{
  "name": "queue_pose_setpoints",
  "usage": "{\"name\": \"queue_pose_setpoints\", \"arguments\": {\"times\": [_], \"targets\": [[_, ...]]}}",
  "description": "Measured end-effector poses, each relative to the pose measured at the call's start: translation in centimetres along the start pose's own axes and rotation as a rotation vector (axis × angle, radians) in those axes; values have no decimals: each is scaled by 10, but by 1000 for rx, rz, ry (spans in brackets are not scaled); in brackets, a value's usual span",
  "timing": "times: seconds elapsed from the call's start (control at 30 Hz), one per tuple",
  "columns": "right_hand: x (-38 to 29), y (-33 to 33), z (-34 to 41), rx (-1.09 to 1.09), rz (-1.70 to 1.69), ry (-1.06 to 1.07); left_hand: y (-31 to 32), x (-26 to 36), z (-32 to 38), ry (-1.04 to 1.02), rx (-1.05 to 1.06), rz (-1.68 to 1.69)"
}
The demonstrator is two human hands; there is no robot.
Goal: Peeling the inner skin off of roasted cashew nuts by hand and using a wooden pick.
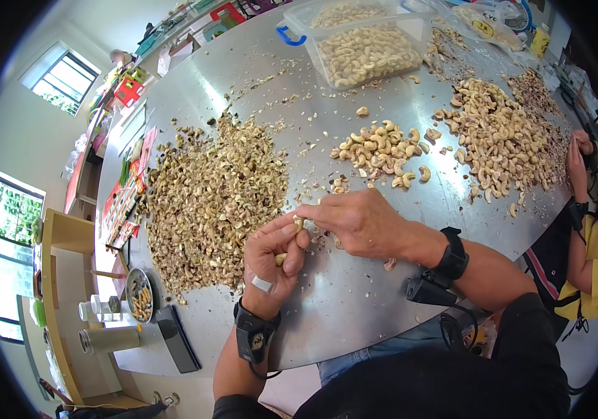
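Note:
My left hand (275, 256), palm up with a white strip on it, grips a cashew nut (298, 222) between thumb and fingertips. A second cashew (280, 259) rests in its curled fingers. The fingertips of my right hand (359, 222) pinch at the upper end of the first nut, so the two hands meet there. Left of them spreads a large heap of broken shell or skin pieces (215, 204). Beyond my right hand lies a small pile of cashews (382, 146), some with reddish skin on them. Small crumbs dot the steel table (330, 314) around both hands.
A clear plastic box of cashews (367, 57) stands at the back. At right lies a bigger cashew pile (503, 136), near a co-worker's hands (579, 157). Along the left edge are a metal bowl of cigarette butts (141, 296), a metal flask (110, 339) and a dark flat case (178, 339).

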State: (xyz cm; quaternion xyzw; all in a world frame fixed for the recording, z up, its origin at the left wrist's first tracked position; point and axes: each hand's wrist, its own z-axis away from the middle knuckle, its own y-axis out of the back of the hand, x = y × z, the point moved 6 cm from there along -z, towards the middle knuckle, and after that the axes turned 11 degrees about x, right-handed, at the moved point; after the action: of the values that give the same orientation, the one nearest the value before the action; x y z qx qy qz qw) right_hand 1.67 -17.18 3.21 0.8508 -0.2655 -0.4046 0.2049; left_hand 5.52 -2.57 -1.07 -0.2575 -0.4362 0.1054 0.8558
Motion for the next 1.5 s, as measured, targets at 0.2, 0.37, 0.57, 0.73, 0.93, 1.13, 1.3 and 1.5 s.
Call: {"name": "queue_pose_setpoints", "arguments": {"times": [0.2, 0.37, 0.57, 0.73, 0.93, 1.13, 1.3, 1.5], "targets": [[28, -11, 7, 39, -383, -433, 0, -1, -1, -8, 18, -34], [20, -4, 2, 77, -327, -329, 0, 3, -1, -90, 18, -63], [18, -9, 3, 9, -451, -328, -8, 4, 3, -201, 31, -130], [18, -16, 7, -96, -711, -587, 3, 1, -4, -258, 38, -143], [26, -14, 9, -12, -639, -603, -3, 7, 0, -275, -24, -130], [18, -3, 4, 133, -348, -402, -5, 11, 3, -311, -5, -101], [14, -4, 5, 66, -359, -366, -6, 10, 3, -308, -11, -107], [6, -4, 5, 72, -264, -218, 2, 7, -1, -292, 14, -96]]}}
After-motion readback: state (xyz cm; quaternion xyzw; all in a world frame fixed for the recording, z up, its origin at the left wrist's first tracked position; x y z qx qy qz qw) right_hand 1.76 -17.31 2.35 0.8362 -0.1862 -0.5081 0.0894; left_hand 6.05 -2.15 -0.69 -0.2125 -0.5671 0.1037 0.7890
